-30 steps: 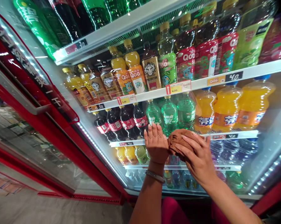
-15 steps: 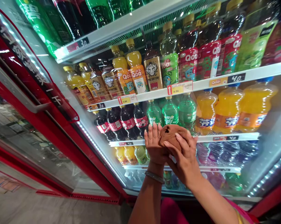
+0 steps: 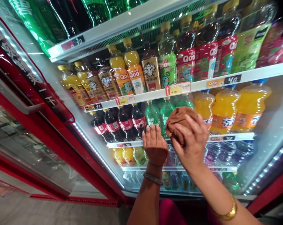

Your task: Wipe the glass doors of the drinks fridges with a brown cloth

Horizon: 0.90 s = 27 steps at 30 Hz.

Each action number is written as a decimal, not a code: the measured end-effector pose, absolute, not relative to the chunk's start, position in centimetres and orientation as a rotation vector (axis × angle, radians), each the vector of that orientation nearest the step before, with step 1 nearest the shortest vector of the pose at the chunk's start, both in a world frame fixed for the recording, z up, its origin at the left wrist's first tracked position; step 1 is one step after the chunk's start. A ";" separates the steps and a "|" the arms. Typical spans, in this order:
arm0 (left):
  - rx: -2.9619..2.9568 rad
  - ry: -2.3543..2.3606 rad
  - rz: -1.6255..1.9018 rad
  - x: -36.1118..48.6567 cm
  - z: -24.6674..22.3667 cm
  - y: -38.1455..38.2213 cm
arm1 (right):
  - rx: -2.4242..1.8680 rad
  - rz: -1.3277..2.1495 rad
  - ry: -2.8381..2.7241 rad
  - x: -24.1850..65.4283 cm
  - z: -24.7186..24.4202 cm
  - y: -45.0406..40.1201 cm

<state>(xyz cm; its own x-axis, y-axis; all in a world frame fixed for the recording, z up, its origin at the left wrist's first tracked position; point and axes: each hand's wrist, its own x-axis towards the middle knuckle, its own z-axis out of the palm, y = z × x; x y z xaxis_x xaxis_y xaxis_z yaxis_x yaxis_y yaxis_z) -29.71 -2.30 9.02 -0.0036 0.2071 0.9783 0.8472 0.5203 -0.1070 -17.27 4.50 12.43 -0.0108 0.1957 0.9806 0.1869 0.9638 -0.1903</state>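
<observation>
My right hand [image 3: 192, 142] grips a bunched brown cloth [image 3: 181, 120], which covers part of the green soda bottles [image 3: 152, 114] and the shelf edge behind. The thumb and fingers are wrapped round its lower right side. Left of the cloth and apart from it, my left hand [image 3: 155, 145] is held up, fingers straight and side by side, holding nothing. Its fingertips overlap the shelf edge near the cola bottles [image 3: 138, 120]; whether the hand rests on a surface, I cannot tell. A grey bangle circles the left wrist, and a gold one sits on the right forearm.
Lit shelves [image 3: 141, 97] of drink bottles fill the cooler, with orange soda bottles [image 3: 226, 109] right of the cloth. A red-framed door with a light handle [image 3: 31, 107] stands at the left. Grey floor [image 3: 90, 209] shows at lower left.
The brown cloth has moved up and right with my right hand, away from my left hand, which touched it earlier. My left hand stays nearly in place; the view has shifted slightly.
</observation>
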 end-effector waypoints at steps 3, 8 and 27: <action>-0.951 -1.496 -0.639 -29.9 8.9 -2.3 | -0.203 -0.023 -1.681 -17.9 9.9 3.7; -0.969 -1.516 -0.669 -29.8 9.0 -2.4 | -0.208 -0.045 -1.808 -14.0 6.2 5.4; -0.971 -1.559 -0.653 -29.7 9.1 -2.5 | -0.285 0.041 -1.744 -12.3 6.4 6.5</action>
